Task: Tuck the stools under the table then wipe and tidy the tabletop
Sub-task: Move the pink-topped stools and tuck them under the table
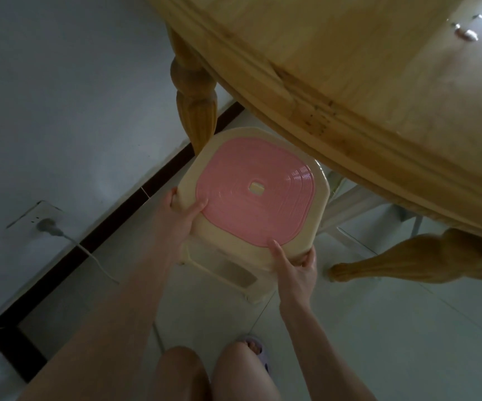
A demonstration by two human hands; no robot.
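A cream plastic stool with a pink ribbed seat stands on the floor between two table legs, its far edge just under the wooden table. My left hand grips the stool's near left corner, thumb on top. My right hand holds the near right corner the same way. White crumbs or droplets lie on the tabletop at the upper right. A second pale stool shows partly under the table behind the first one.
Turned wooden table legs stand at the left and at the right of the stool. A grey wall with a socket and plugged-in white cable runs along the left, above a dark baseboard. My knees and a sandalled foot are at the bottom.
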